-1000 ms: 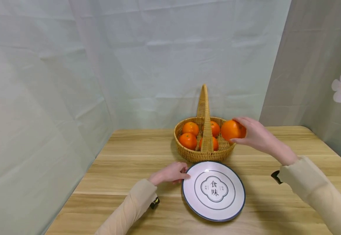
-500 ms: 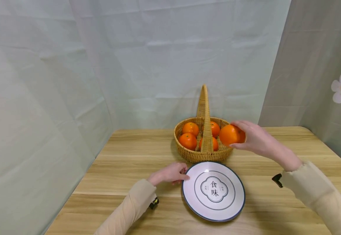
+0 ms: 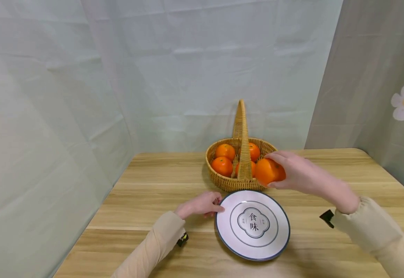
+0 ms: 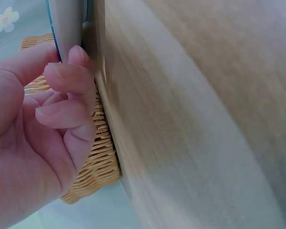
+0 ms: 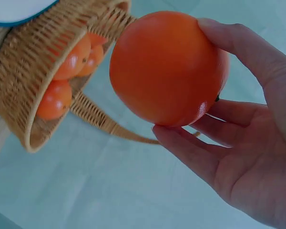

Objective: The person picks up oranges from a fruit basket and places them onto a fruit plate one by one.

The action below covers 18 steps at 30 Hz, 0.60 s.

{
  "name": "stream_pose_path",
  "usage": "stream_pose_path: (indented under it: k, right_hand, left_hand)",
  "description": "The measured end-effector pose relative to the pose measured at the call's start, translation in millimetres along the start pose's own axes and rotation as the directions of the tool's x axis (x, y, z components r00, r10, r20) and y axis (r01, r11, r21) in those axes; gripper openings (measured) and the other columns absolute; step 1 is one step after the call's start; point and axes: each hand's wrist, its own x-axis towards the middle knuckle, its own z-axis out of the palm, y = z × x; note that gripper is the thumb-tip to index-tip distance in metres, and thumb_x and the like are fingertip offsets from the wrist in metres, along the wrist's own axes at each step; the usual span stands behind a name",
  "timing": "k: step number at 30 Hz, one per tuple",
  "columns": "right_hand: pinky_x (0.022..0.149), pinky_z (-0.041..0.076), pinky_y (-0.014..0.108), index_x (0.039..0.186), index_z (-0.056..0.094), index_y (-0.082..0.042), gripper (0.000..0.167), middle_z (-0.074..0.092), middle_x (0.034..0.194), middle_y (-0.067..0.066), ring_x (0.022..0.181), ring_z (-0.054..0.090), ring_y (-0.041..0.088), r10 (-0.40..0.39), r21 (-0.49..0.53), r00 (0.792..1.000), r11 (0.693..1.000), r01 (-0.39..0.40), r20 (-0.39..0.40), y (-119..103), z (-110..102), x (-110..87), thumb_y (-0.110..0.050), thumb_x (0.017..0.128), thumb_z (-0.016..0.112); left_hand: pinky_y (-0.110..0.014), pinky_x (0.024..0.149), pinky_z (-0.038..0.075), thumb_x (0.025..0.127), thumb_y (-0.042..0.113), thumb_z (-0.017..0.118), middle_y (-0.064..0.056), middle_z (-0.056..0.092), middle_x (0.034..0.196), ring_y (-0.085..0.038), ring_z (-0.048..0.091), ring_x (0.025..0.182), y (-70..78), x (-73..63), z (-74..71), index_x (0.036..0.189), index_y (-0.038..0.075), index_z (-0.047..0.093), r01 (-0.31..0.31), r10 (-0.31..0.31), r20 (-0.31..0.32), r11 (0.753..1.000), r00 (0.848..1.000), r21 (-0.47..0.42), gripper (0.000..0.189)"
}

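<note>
My right hand [image 3: 301,173] holds an orange [image 3: 266,172] between thumb and fingers, raised over the plate's far right side and overlapping the front right of the wicker basket in the head view. In the right wrist view the orange [image 5: 167,69] looks smooth and round, with a bit of green near the fingers. My left hand [image 3: 202,204] pinches the left rim of a white plate [image 3: 254,249] with a dark blue edge and printed characters. In the left wrist view, the plate's edge [image 4: 66,28] sits between thumb and curled fingers.
Just behind the plate stands the wicker basket [image 3: 219,180] with a tall arched handle [image 3: 243,127]. Several oranges [image 3: 222,166] lie in it, partly hidden by the handle. The wooden table [image 3: 146,193] ends at pale curtains [image 3: 188,77] behind and to the left.
My right hand has come down and toward me with the orange, from over the basket's right side to its front right, nearer the plate. The left hand and plate have stayed put.
</note>
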Motion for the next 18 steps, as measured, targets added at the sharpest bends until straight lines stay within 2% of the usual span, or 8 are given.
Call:
stream_pose_path:
  k: [4, 12, 18]
  right_hand:
    - [0.073, 0.047, 0.039, 0.113, 0.055, 0.001, 0.059, 0.056, 0.106, 0.011, 0.090, 0.053, 0.026, -0.011, 0.032, 0.999, 0.999, 0.010, 0.033, -6, 6, 0.0, -0.024, 0.067, 0.081]
    - [0.073, 0.049, 0.038, 0.119, 0.053, 0.000, 0.064, 0.054, 0.115, 0.014, 0.095, 0.053, 0.028, 0.020, 0.054, 0.995, 0.998, -0.025, 0.100, -12, 18, 0.1, -0.028, 0.067, 0.080]
    - [0.071, 0.048, 0.037, 0.118, 0.054, -0.004, 0.063, 0.054, 0.114, 0.011, 0.092, 0.053, 0.026, 0.001, 0.064, 0.991, 0.998, -0.010, 0.133, -13, 26, 0.8, -0.030, 0.067, 0.080]
  left_hand:
    - [-0.019, 0.037, 0.032, 0.087, 0.016, 0.062, -0.001, 0.049, 0.054, -0.011, 0.040, 0.037, -0.3, 0.5, 0.4, 0.081, 0.009, 0.049, 0.001, -0.001, 0.001, 1.000, 1.000, 0.001, 0.015]
    - [-0.019, 0.036, 0.032, 0.087, 0.017, 0.062, -0.002, 0.049, 0.054, -0.011, 0.040, 0.037, 1.0, 2.5, 1.3, 0.081, 0.010, 0.050, 0.012, -0.012, 0.003, 1.000, 1.000, 0.004, 0.016]
    - [-0.019, 0.037, 0.031, 0.087, 0.017, 0.063, -0.002, 0.049, 0.054, -0.011, 0.040, 0.037, 1.7, 2.4, 1.6, 0.081, 0.010, 0.049, 0.005, -0.005, 0.006, 1.000, 1.000, -0.003, 0.016]
